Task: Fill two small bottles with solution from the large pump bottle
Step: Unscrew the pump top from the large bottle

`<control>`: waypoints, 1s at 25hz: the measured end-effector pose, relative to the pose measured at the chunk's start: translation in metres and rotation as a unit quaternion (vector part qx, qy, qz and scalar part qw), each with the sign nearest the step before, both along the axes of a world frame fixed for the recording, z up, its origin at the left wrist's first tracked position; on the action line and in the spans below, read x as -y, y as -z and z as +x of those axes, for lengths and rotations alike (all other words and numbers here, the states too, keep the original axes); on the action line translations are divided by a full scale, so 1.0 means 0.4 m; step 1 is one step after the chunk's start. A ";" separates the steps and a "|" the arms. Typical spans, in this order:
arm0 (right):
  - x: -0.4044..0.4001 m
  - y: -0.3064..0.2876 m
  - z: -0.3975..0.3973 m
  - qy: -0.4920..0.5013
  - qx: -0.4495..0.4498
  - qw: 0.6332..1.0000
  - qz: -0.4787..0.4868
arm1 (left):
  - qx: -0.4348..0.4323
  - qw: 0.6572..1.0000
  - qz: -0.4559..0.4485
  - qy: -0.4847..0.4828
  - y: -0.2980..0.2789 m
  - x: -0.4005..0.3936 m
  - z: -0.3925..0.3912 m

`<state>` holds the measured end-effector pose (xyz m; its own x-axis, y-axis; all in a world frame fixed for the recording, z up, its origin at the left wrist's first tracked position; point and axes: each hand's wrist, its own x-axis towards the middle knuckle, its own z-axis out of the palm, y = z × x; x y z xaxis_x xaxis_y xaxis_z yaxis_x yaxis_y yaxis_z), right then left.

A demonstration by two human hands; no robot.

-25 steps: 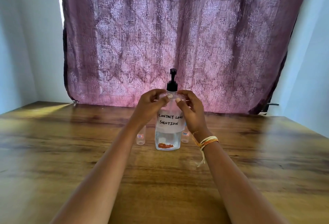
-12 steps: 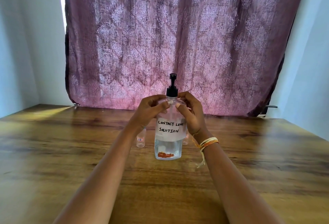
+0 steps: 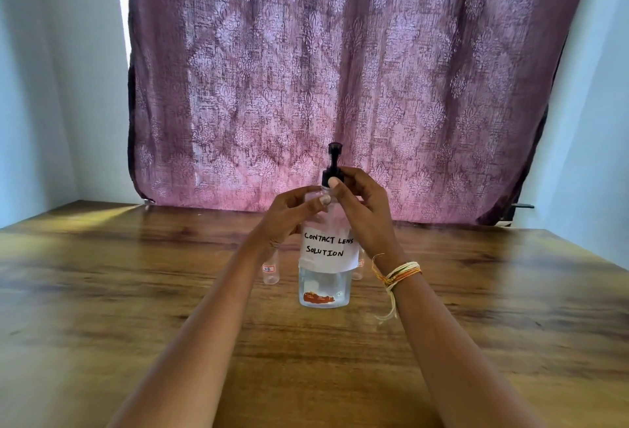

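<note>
On the wooden counter (image 3: 136,291), near its middle, stands a large clear pump bottle (image 3: 324,288), upright, and every other place below is given from this bottle. A white paper label (image 3: 328,250) wrapped round its body reads "CONTACT LENS SOLUTION" in handwritten black capitals. A black pump head (image 3: 334,162) rises from its neck, and a small orange-red mark shows low on its clear front. How much liquid it holds is not plain.

Both of the person's hands are raised to the bottle's top. The left hand (image 3: 292,213) is curled around the bottle's left shoulder, thumb tip pressed to the clear plastic just below the neck. The right hand (image 3: 360,206) is curled round the black collar at the base of the pump, thumb in front, fingers wrapped behind. A bundle of orange and cream threads (image 3: 398,274) is tied round the right wrist, with loose ends hanging down.

Just left of the bottle and slightly behind it, partly hidden by the left wrist, stands a small clear bottle (image 3: 271,271) with a tiny red-bordered label. Another small clear bottle (image 3: 359,269) peeks out just right of the big bottle, mostly hidden behind it and the right wrist. Whether either is capped cannot be told.

Behind the bottle, at the counter's far edge, hangs a purple patterned curtain (image 3: 340,70), with pale walls on either side.
</note>
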<state>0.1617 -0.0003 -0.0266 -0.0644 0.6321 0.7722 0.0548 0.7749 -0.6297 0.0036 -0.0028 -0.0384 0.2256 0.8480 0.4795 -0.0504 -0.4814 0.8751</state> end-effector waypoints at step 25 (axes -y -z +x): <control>-0.007 -0.113 0.019 0.011 0.129 0.988 -0.078 | 0.016 1.000 0.015 -0.015 0.001 0.000 -0.004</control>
<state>0.1692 0.0023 0.0187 -0.2317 0.7461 0.6243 0.2444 0.6658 -0.7050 0.0020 -0.0030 -0.0387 0.1856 0.8388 0.5118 -0.0631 -0.5096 0.8581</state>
